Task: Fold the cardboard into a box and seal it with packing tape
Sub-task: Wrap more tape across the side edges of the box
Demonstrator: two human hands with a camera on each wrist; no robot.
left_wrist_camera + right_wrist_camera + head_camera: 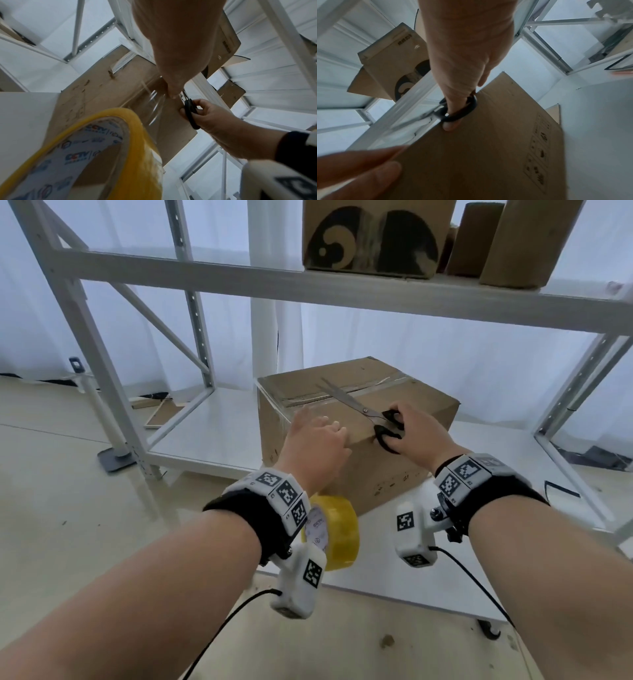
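A closed brown cardboard box [387,470] [96,97] [488,148] stands on a low white shelf [212,433], with clear tape along its top seam. Scissors [352,402] lie on the box top with their blades spread. My right hand [414,436] [462,54] grips their black handles [190,112] [464,115] at the near top edge. My left hand [315,440] [171,54] rests straight fingers on that same edge, left of the scissors. A yellow tape roll [337,529] [144,148] sits below my left wrist, and a clear strip runs from it up toward the box edge.
An upper shelf beam crosses above the box and carries a printed carton [370,234] and cardboard rolls [479,237]. White rack uprights [85,354] stand left and right. A flat frame [161,416] lies on the floor behind the rack.
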